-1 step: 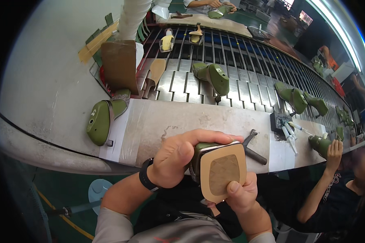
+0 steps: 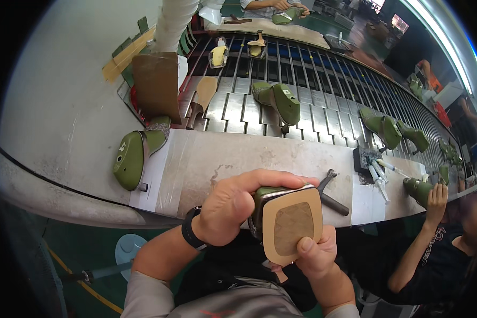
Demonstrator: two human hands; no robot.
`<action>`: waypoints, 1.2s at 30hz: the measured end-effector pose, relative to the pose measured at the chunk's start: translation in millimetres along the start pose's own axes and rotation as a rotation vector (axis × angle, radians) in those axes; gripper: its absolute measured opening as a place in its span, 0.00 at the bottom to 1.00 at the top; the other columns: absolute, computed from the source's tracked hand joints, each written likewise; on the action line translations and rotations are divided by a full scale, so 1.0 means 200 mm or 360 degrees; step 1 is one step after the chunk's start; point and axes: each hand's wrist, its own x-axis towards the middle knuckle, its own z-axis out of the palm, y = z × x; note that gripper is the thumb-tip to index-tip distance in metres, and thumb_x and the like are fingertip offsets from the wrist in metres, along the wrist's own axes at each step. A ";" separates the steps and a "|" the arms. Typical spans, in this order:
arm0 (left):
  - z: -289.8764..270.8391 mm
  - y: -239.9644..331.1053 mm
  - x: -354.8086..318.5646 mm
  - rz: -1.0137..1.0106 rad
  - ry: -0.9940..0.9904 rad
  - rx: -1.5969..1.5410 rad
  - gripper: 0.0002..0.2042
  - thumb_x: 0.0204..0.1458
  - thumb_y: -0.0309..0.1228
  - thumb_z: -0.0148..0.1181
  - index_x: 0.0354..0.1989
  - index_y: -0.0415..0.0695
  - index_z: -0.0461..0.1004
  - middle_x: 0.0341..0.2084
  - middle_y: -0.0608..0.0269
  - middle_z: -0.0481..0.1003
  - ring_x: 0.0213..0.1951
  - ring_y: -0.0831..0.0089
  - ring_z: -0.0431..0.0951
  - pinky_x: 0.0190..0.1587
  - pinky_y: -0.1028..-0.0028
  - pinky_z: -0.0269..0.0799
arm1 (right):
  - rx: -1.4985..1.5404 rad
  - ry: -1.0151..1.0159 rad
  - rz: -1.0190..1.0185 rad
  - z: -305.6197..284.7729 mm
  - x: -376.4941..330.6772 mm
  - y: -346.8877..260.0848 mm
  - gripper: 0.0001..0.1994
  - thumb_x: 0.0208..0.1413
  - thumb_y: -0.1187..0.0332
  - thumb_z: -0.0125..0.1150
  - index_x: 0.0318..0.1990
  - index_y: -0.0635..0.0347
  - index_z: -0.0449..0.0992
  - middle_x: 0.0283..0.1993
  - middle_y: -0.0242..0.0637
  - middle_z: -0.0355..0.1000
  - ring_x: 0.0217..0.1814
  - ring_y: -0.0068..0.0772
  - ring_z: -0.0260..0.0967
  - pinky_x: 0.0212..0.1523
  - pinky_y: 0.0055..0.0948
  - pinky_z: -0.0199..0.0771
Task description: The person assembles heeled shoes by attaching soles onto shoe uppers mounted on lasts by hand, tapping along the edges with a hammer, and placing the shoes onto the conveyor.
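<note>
Close to me, just over the bench's front edge, I hold a shoe on a green last with its tan sole (image 2: 294,225) facing up toward me. My left hand (image 2: 228,206), with a dark band at its wrist, wraps around the green last and upper from the left, its fingers stretched along the far edge. My right hand (image 2: 318,252) grips the near right edge, the thumb pressed on the darker middle of the sole. A narrow tan strap end (image 2: 279,273) sticks out below. A hammer (image 2: 335,196) lies on the bench just right of the shoe.
Another shoe on a green last (image 2: 130,161) rests at the left on the bench (image 2: 249,153). Beyond runs a metal slat conveyor (image 2: 238,111) carrying a green last (image 2: 283,103) and more shoes. Right, a black box (image 2: 364,161) stands beside syringes; a co-worker's hand (image 2: 437,201) holds a last.
</note>
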 end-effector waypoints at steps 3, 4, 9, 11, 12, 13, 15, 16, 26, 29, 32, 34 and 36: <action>-0.02 -0.01 0.01 0.0048 -0.0098 -0.0006 0.30 0.68 0.51 0.58 0.65 0.36 0.70 0.65 0.22 0.69 0.68 0.39 0.72 0.69 0.47 0.69 | 0.0033 0.0075 0.0010 0.01 -0.01 0.00 0.18 0.71 0.64 0.60 0.45 0.80 0.80 0.42 0.58 0.83 0.36 0.43 0.85 0.36 0.37 0.90; -0.04 0.00 0.01 0.0057 -0.0157 -0.0038 0.29 0.67 0.46 0.62 0.66 0.36 0.68 0.65 0.22 0.69 0.69 0.39 0.72 0.70 0.47 0.69 | 0.0037 0.0049 0.0026 0.01 0.00 -0.01 0.18 0.72 0.64 0.59 0.46 0.80 0.80 0.42 0.58 0.83 0.36 0.44 0.85 0.35 0.37 0.89; -0.03 0.01 0.01 0.0153 -0.0064 0.0591 0.28 0.61 0.24 0.66 0.68 0.37 0.63 0.65 0.30 0.72 0.66 0.51 0.77 0.66 0.57 0.75 | 0.0101 0.0034 0.0168 0.06 0.02 -0.10 0.20 0.72 0.62 0.59 0.47 0.79 0.80 0.42 0.55 0.83 0.35 0.39 0.85 0.34 0.33 0.88; 0.00 0.02 0.01 0.0145 0.0188 0.0825 0.27 0.60 0.18 0.60 0.69 0.35 0.62 0.63 0.37 0.75 0.61 0.63 0.81 0.62 0.64 0.78 | -0.0727 0.0220 0.0113 0.16 0.02 -0.21 0.19 0.73 0.61 0.58 0.46 0.76 0.82 0.37 0.48 0.84 0.33 0.34 0.84 0.33 0.30 0.86; 0.02 0.02 0.02 0.0133 0.0191 0.0829 0.27 0.60 0.18 0.60 0.69 0.35 0.62 0.63 0.37 0.75 0.61 0.63 0.81 0.62 0.64 0.78 | -0.1267 0.0022 -0.0136 0.20 0.03 -0.28 0.17 0.71 0.61 0.60 0.45 0.72 0.84 0.31 0.45 0.82 0.30 0.34 0.83 0.33 0.29 0.84; 0.05 0.03 0.04 0.0120 0.0392 0.0863 0.25 0.61 0.19 0.60 0.68 0.36 0.64 0.59 0.46 0.77 0.57 0.68 0.81 0.60 0.68 0.78 | -0.1416 -0.0125 -0.0592 0.22 0.04 -0.26 0.15 0.69 0.63 0.62 0.44 0.69 0.85 0.29 0.45 0.81 0.28 0.35 0.82 0.32 0.29 0.83; 0.03 0.05 0.11 0.0138 0.0668 0.0791 0.23 0.62 0.21 0.59 0.67 0.35 0.67 0.52 0.55 0.79 0.50 0.74 0.81 0.56 0.71 0.78 | -0.1742 -0.0404 -0.1105 0.31 0.04 -0.28 0.09 0.62 0.67 0.68 0.42 0.64 0.86 0.26 0.42 0.77 0.25 0.34 0.80 0.28 0.30 0.81; 0.02 0.03 0.11 0.0138 0.0650 0.0790 0.23 0.62 0.21 0.59 0.67 0.35 0.67 0.52 0.55 0.79 0.50 0.74 0.81 0.56 0.71 0.78 | -0.1750 -0.0388 -0.1113 0.31 0.05 -0.29 0.09 0.62 0.67 0.68 0.42 0.64 0.86 0.26 0.42 0.77 0.25 0.34 0.80 0.28 0.30 0.81; -0.01 0.07 -0.05 0.0185 0.0201 0.0412 0.16 0.70 0.28 0.54 0.62 0.35 0.67 0.61 0.30 0.74 0.61 0.47 0.81 0.63 0.52 0.79 | -0.0282 0.0259 0.0041 0.19 0.05 -0.05 0.13 0.70 0.69 0.60 0.43 0.75 0.84 0.31 0.44 0.84 0.32 0.27 0.82 0.34 0.27 0.83; 0.00 0.12 -0.08 0.0049 0.0257 0.0144 0.26 0.66 0.41 0.65 0.63 0.34 0.67 0.61 0.29 0.74 0.61 0.46 0.80 0.64 0.50 0.78 | -0.0395 0.0144 -0.0001 0.19 0.07 -0.02 0.14 0.70 0.70 0.60 0.39 0.74 0.85 0.32 0.44 0.85 0.32 0.27 0.82 0.33 0.26 0.82; -0.01 0.11 -0.11 0.0079 0.0192 0.0107 0.34 0.60 0.47 0.72 0.63 0.33 0.67 0.61 0.27 0.74 0.62 0.46 0.80 0.64 0.50 0.77 | -0.0467 0.0232 -0.0174 0.21 0.06 0.02 0.14 0.69 0.70 0.61 0.33 0.72 0.85 0.27 0.40 0.83 0.27 0.24 0.79 0.28 0.25 0.78; -0.02 0.09 -0.12 0.0140 0.0139 0.0249 0.37 0.56 0.49 0.75 0.63 0.32 0.67 0.61 0.26 0.73 0.62 0.46 0.79 0.64 0.50 0.77 | -0.0714 0.0085 -0.0275 0.17 0.05 0.05 0.15 0.68 0.71 0.62 0.28 0.69 0.82 0.21 0.35 0.79 0.21 0.20 0.74 0.22 0.24 0.72; -0.03 0.09 -0.13 0.0174 0.0036 0.0324 0.38 0.54 0.45 0.77 0.63 0.32 0.66 0.61 0.23 0.73 0.61 0.45 0.80 0.64 0.51 0.77 | -0.0680 0.0058 -0.0295 0.17 0.06 0.05 0.15 0.68 0.71 0.63 0.26 0.68 0.81 0.19 0.34 0.77 0.20 0.19 0.72 0.21 0.24 0.70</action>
